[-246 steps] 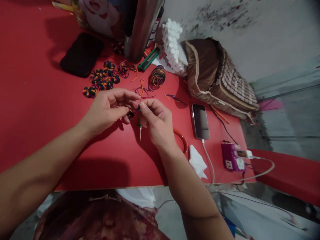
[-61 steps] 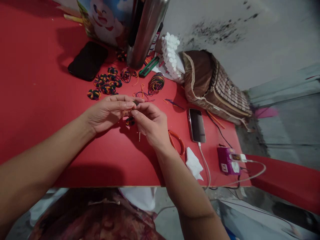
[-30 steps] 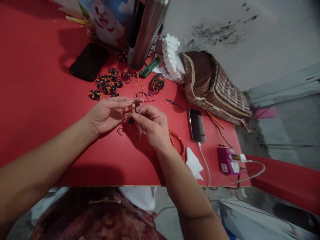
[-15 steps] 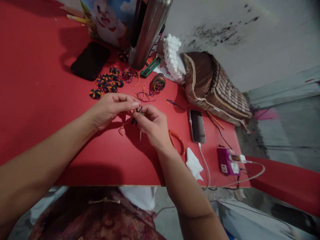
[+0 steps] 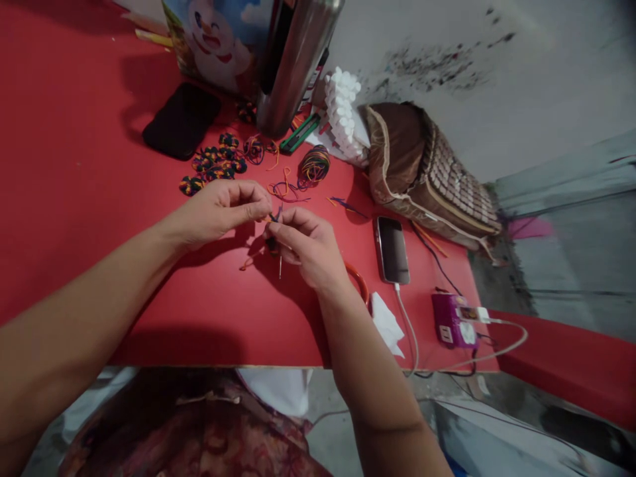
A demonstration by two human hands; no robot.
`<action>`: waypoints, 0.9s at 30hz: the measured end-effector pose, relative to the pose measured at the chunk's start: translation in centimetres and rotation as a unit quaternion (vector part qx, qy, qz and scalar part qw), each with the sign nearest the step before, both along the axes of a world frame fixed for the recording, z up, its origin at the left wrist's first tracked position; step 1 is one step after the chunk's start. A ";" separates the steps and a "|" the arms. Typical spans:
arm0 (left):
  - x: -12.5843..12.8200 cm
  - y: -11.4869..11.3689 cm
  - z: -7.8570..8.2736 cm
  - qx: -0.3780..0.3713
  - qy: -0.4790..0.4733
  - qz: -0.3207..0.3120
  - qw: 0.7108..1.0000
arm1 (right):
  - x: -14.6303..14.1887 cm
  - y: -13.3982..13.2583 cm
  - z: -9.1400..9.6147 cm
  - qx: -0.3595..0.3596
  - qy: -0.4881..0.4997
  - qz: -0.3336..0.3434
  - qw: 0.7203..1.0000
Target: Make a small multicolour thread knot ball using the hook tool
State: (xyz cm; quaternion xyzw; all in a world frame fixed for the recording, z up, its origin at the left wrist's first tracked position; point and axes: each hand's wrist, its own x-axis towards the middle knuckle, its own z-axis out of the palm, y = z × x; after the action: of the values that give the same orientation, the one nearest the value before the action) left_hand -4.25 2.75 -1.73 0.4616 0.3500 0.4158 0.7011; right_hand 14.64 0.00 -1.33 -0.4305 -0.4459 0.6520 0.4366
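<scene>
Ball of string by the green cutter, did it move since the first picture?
No. The ball of string sits in the same spot beside the green cutter; only the whole view has shifted a bit.

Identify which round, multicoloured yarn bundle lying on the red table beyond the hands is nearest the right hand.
The large, striped yarn ball just beyond the right hand; the smaller, looser tangle and dark-and-orange flower-like clusters lie farther left.
</scene>
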 end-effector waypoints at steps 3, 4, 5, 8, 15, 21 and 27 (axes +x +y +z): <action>-0.1 0.1 0.0 -0.039 -0.046 -0.029 0.998 | 0.0 0.0 0.2 -0.010 0.006 0.012 1.000; -0.1 0.1 -0.1 -0.049 -0.056 -0.033 0.997 | 0.0 -0.1 0.3 -0.014 0.008 0.012 1.000; 0.0 0.2 -0.1 -0.059 -0.062 -0.037 0.996 | 0.1 -0.1 0.3 -0.018 0.008 0.010 1.000; 0.2 0.3 -0.1 -0.089 -0.068 -0.041 0.993 | 0.1 0.0 0.2 -0.022 0.003 -0.003 1.000; 0.3 0.5 -0.4 -0.084 -0.072 -0.049 0.993 | 0.1 0.1 -0.1 -0.022 -0.012 -0.009 1.000; 0.5 0.3 -0.3 -0.062 -0.054 -0.022 0.996 | 0.1 -0.1 0.1 -0.016 -0.019 -0.005 1.000; 0.4 0.1 -0.2 -0.063 -0.026 -0.041 0.997 | 0.1 -0.1 0.1 0.016 -0.053 -0.003 0.998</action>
State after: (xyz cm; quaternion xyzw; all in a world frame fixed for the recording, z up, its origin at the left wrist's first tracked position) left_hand -3.82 2.90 -1.95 0.4194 0.3381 0.3761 0.7539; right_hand 14.72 -0.08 -1.27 -0.4584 -0.4775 0.6198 0.4215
